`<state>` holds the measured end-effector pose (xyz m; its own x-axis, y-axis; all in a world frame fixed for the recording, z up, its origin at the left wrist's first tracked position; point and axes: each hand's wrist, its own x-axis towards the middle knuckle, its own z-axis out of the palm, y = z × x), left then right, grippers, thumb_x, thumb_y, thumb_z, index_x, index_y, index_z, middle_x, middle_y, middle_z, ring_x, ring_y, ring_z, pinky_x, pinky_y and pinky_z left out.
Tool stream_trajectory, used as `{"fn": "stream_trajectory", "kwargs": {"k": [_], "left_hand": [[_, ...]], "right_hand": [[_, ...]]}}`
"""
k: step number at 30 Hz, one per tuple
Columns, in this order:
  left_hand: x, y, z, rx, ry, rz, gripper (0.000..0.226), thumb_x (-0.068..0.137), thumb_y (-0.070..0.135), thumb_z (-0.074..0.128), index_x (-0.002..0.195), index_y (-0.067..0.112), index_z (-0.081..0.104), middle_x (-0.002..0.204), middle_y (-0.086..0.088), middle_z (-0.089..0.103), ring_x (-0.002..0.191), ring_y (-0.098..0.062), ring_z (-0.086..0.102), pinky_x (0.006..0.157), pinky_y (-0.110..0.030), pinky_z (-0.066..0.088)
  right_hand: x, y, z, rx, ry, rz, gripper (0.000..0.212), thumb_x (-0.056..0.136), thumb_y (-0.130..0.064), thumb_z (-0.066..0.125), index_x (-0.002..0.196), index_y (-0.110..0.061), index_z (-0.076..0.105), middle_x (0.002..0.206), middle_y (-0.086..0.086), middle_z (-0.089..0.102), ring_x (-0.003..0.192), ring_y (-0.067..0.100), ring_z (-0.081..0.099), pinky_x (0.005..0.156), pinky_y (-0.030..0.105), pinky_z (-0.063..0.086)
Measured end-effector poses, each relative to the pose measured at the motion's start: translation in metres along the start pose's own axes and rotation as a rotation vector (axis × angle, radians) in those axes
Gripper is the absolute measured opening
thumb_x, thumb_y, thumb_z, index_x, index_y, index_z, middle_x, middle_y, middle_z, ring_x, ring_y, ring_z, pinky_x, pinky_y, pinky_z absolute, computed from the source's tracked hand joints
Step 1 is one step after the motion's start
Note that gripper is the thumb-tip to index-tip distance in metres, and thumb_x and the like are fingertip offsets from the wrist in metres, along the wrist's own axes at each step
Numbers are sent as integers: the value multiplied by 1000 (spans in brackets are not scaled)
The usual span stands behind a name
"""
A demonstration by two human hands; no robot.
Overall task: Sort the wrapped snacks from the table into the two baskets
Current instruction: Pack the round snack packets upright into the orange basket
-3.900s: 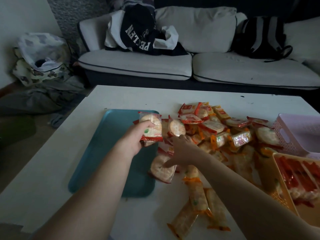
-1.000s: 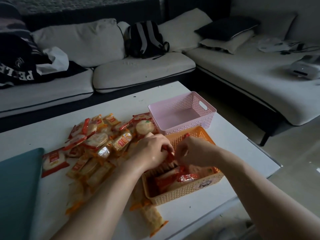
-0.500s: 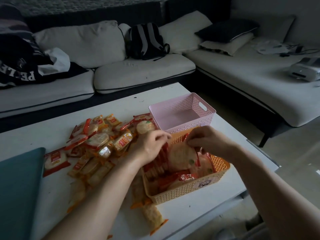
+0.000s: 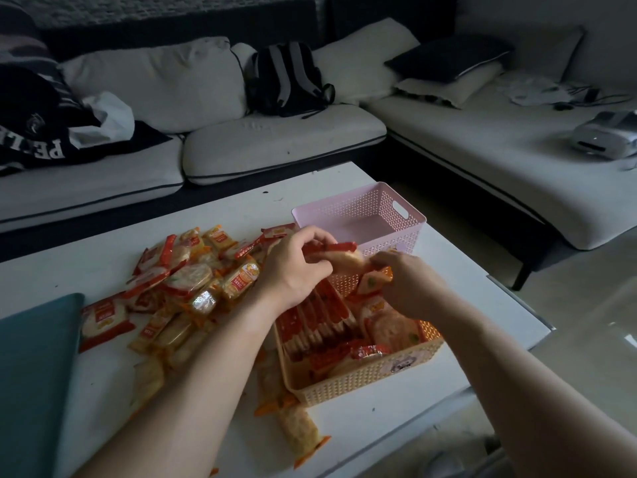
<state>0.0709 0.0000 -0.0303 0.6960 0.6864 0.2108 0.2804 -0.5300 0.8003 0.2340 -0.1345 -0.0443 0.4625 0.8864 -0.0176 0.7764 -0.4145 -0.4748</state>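
Observation:
An orange basket [image 4: 362,381] on the white table [image 4: 103,257] holds rows of red-wrapped round crackers. Behind it stands a pink basket [image 4: 410,222] with nothing visible inside. My left hand [image 4: 296,267] grips a red-wrapped round cracker [image 4: 341,255] above the orange basket's far end. My right hand [image 4: 410,284] pinches another red-wrapped cracker [image 4: 370,282] just below it. A heap of wrapped snacks [image 4: 193,281], red and orange-yellow, lies on the table to the left of the baskets.
A teal tray [image 4: 34,374] lies at the table's left. Two long orange-ended snacks [image 4: 300,429] lie in front of the orange basket near the table's front edge. A sofa with a black backpack [image 4: 286,81] and clothes runs behind and to the right.
Both hands have lifted slightly over the orange basket's far end. The cracker my left hand holds has risen from inside the basket, and my right hand has closed on a second one.

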Motion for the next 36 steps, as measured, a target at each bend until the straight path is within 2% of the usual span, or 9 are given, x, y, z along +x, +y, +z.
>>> {"fn": "stream_trajectory", "kwargs": {"k": [6, 11, 15, 20, 26, 28, 31, 32, 36], "left_hand": [[9, -7, -2, 66, -86, 63, 32, 81, 10, 72, 80, 41, 68, 100, 9, 66, 92, -17, 70, 87, -42, 58], [15, -17, -7, -34, -67, -11, 50, 91, -6, 61, 76, 41, 67, 89, -1, 70, 82, -16, 70, 71, -35, 54], [19, -17, -1, -28, -102, -34, 55, 88, -12, 56, 74, 40, 68, 99, 0, 73, 99, -19, 72, 85, -48, 60], [20, 4, 17, 102, -205, 54, 63, 76, -21, 42, 66, 37, 66, 101, 1, 65, 93, -14, 69, 88, -36, 57], [13, 13, 37, 465, -225, 73, 38, 92, 3, 52, 72, 32, 63, 102, 9, 54, 92, -17, 57, 79, -37, 53], [10, 16, 41, 516, -200, 71, 32, 92, 5, 52, 78, 30, 63, 102, 10, 51, 95, -16, 53, 76, -35, 51], [8, 17, 41, 524, -151, 72, 32, 91, 3, 52, 78, 29, 65, 104, 11, 51, 98, -17, 52, 71, -32, 47], [7, 16, 40, 513, -135, 65, 33, 90, 2, 52, 78, 29, 66, 105, 10, 52, 100, -17, 52, 70, -32, 46], [3, 12, 41, 497, -87, 61, 33, 89, 2, 53, 78, 31, 65, 110, 10, 54, 105, -18, 53, 73, -33, 47]], "right_hand": [[-1, 7, 10, -281, -129, -125, 38, 89, -25, 67, 126, -29, 56, 113, -4, 52, 89, 14, 56, 59, 26, 50], [-3, 4, 13, -443, -156, -144, 18, 94, -30, 60, 110, -29, 69, 109, -4, 58, 98, 14, 57, 65, 28, 56], [-11, -3, 1, -489, -198, -192, 27, 90, -32, 63, 116, -28, 69, 127, -2, 47, 119, 21, 45, 81, 32, 54], [-12, -3, -9, -417, -329, -169, 21, 93, -29, 64, 110, -17, 66, 100, -3, 66, 87, 12, 63, 74, 28, 59], [-12, -10, -6, -390, -442, -74, 12, 104, -25, 48, 98, -17, 56, 88, 0, 51, 69, 8, 41, 61, 23, 43], [-7, -13, -2, -327, -462, -47, 21, 103, -30, 48, 91, -13, 56, 74, -3, 49, 63, 10, 44, 62, 26, 45], [3, -6, 12, -181, -392, 36, 71, 73, -69, 46, 116, -17, 66, 94, -1, 65, 85, 21, 62, 77, 36, 53], [3, -4, 15, -145, -355, 93, 77, 74, -70, 47, 122, -11, 60, 97, 2, 64, 83, 20, 61, 70, 33, 51], [-2, -8, 8, -147, -206, 160, 39, 96, -35, 60, 116, -3, 50, 77, -1, 52, 61, 10, 47, 51, 24, 38]]}}
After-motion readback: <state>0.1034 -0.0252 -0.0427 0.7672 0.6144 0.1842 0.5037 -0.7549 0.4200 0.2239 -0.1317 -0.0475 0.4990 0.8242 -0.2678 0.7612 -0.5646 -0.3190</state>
